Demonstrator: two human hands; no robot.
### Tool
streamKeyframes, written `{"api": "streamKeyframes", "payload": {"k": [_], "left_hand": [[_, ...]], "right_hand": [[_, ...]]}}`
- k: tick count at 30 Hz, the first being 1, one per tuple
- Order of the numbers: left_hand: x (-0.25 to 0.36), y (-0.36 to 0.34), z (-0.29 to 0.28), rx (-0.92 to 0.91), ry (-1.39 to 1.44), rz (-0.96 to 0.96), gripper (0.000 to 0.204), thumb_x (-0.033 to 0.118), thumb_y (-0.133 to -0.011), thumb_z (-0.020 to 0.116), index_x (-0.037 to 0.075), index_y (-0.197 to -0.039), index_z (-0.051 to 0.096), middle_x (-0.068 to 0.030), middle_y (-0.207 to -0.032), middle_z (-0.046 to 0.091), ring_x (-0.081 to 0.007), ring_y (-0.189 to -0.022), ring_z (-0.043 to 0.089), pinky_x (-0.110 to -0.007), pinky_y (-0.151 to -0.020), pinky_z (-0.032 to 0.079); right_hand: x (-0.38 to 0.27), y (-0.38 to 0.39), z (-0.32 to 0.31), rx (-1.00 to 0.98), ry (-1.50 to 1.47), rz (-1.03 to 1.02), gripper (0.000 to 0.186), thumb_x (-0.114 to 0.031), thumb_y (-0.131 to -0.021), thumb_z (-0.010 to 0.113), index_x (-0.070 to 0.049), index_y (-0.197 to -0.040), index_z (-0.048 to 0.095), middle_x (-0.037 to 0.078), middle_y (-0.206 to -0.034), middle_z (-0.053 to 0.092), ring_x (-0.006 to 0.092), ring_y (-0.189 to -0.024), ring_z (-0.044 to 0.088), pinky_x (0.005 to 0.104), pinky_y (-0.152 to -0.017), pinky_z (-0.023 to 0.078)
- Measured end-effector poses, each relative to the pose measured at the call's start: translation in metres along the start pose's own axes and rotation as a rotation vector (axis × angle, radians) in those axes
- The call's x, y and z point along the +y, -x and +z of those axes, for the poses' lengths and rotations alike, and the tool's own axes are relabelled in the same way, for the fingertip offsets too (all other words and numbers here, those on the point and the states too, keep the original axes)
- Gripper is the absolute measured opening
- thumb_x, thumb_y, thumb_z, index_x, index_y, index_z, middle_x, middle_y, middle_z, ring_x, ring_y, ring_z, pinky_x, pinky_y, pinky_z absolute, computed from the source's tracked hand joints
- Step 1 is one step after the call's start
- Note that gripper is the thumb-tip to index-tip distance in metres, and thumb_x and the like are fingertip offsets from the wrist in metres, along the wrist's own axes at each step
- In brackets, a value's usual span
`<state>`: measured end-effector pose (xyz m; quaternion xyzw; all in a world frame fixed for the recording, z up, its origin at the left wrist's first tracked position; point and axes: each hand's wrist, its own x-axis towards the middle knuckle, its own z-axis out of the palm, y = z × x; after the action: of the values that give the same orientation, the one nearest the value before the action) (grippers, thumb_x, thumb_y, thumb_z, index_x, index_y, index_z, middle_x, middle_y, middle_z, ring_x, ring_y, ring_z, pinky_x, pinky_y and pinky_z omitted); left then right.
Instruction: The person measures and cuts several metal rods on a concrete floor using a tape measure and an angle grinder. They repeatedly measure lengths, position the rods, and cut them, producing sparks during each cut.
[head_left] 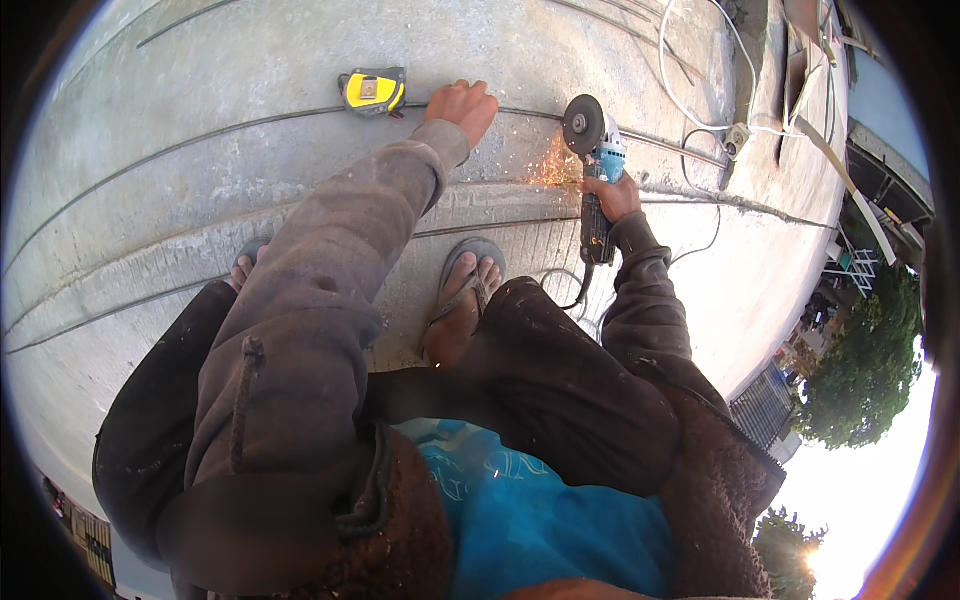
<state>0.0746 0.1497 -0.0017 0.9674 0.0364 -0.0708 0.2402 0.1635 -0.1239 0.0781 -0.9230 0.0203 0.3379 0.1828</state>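
My left hand (461, 112) is closed on a thin metal rod (250, 124) lying across the grey concrete surface (120, 120). Just left of that hand sits a yellow and black tape measure (373, 90). My right hand (612, 195) grips a teal and black angle grinder (601, 152) by its body, with the dark disc (583, 125) at the rod, right of my left hand. Orange sparks (550, 165) spray beside the disc toward the left. Whether the disc touches the rod is hidden.
More rods (470, 225) lie across the concrete near my sandalled feet (460, 300). The grinder's black cable (585, 290) loops downward. At the upper right are a white cord (697, 125) with a socket (737, 140) and long strips of material (840, 170). Trees (860, 370) show beyond.
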Motion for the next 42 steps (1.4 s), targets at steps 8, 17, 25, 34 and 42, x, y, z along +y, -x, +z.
{"api": "streamKeyframes", "payload": {"k": [8,17,25,34,42], "left_hand": [[-0.005,-0.001,0.006,-0.014,-0.065,0.051,0.012,0.01,-0.083,0.056,0.01,-0.086,0.068,-0.0091,-0.099,0.062,-0.0278,-0.093,0.063,-0.04,-0.078,0.054],[-0.003,-0.001,0.0,-0.02,-0.021,0.019,0.012,0.01,-0.083,0.056,0.009,-0.086,0.068,-0.0093,-0.1,0.063,-0.0283,-0.093,0.063,-0.041,-0.077,0.054],[-0.002,0.0,-0.003,-0.032,-0.013,0.011,0.013,0.008,-0.082,0.056,0.009,-0.085,0.068,-0.01,-0.099,0.063,-0.0289,-0.094,0.063,-0.041,-0.078,0.054],[-0.001,0.0,-0.002,-0.019,-0.014,0.005,0.012,0.008,-0.082,0.056,0.008,-0.084,0.068,-0.0102,-0.099,0.063,-0.0293,-0.094,0.064,-0.042,-0.078,0.054],[-0.001,-0.001,0.0,-0.004,-0.008,0.003,0.012,0.008,-0.081,0.057,0.008,-0.084,0.068,-0.0102,-0.097,0.064,-0.029,-0.092,0.064,-0.041,-0.076,0.055]], "right_hand": [[0.009,-0.011,0.003,0.026,-0.065,-0.081,0.046,-0.024,-0.067,0.075,0.001,-0.104,0.065,0.012,-0.089,0.07,0.0217,-0.08,0.066,0.0348,-0.074,0.051],[0.005,-0.014,0.0,0.005,-0.012,0.02,0.045,-0.025,-0.066,0.075,0.0,-0.103,0.066,0.012,-0.09,0.07,0.0224,-0.081,0.066,0.0353,-0.074,0.051],[0.006,-0.005,-0.001,0.008,0.034,-0.007,0.046,-0.025,-0.067,0.075,-0.001,-0.105,0.066,0.013,-0.092,0.07,0.0225,-0.083,0.066,0.0354,-0.074,0.052],[0.004,-0.016,0.0,0.003,-0.066,0.045,0.047,-0.025,-0.065,0.075,0.0,-0.104,0.066,0.012,-0.089,0.069,0.0217,-0.08,0.065,0.035,-0.072,0.051],[-0.01,-0.011,-0.002,-0.01,-0.054,0.07,0.046,-0.024,-0.065,0.076,-0.001,-0.104,0.066,0.011,-0.087,0.069,0.021,-0.077,0.065,0.0352,-0.07,0.051]]}}
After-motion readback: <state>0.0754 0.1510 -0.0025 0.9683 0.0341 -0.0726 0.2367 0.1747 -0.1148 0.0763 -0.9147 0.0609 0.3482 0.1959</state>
